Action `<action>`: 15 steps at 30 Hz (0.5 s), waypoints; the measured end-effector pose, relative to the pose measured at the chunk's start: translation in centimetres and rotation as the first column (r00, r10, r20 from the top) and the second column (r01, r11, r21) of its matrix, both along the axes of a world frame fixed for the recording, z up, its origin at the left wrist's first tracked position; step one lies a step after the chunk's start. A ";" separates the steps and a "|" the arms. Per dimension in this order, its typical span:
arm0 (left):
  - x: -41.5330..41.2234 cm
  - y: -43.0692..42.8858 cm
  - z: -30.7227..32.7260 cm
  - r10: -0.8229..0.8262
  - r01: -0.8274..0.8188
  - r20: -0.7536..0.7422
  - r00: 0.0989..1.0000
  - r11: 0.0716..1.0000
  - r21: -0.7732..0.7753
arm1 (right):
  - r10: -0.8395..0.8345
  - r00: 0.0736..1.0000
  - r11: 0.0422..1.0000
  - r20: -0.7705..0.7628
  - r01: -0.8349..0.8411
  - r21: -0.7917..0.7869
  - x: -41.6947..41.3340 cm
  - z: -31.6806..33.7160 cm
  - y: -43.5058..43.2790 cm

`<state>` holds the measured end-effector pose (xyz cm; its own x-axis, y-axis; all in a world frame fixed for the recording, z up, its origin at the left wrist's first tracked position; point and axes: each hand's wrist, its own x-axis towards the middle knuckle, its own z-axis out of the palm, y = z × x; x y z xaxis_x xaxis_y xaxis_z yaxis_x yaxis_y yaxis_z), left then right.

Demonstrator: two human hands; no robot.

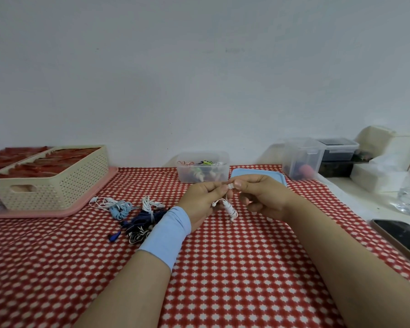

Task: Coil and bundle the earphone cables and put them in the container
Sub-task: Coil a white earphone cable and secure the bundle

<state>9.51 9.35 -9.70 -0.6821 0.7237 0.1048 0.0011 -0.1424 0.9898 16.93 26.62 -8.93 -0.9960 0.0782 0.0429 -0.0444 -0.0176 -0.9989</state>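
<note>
Two bare forearms reach in from the near edge, the left one with a light-blue wristband [166, 235]. Above the cloth between them hangs one white earphone bundle [230, 208], tightly wound. Its long axis slants from upper left to lower right, and the plug end points down at the table. The left hand [199, 202] and the right hand [260, 197] meet at its top end, each pinching the white cable between thumb and forefinger. The right hand's other fingers are loosely curled.

Just beyond the hands stands one clear container [182, 176], open, with coiled bundles inside. One blue lid [253, 172] lies flat just to its right. A narrow strip of the red-and-white checked tablecloth [223, 268] separates the hands from the container, and a wide stretch of cloth lies between the hands and the near edge.

Left of the left wrist lies one loose tangle of earphones [137, 216] in four colours: white, light blue, dark blue and black-and-white. How many sets it holds cannot be told. Farther left, one cream basket [64, 188] sits on a pink tray [57, 213]. At the right edge the cloth ends and one phone [405, 237] lies there, screen up
</note>
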 end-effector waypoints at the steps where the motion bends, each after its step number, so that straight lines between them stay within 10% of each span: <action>1: -0.1 -0.1 0.0 -0.009 0.009 -0.015 1.000 1.000 -0.008 | 0.006 1.000 1.000 0.002 -0.006 0.000 0.0 0.0 0.0; 15: -0.3 0.1 0.0 0.083 -0.086 -0.089 0.993 0.996 -0.032 | -0.148 0.989 0.987 0.010 0.147 0.059 0.1 0.3 -0.3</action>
<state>9.20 9.42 -9.72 -0.7302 0.6683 0.1421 0.0982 -0.1031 0.9898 17.07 26.29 -8.65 -0.9744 0.2217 0.0377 -0.0282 0.0459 -0.9985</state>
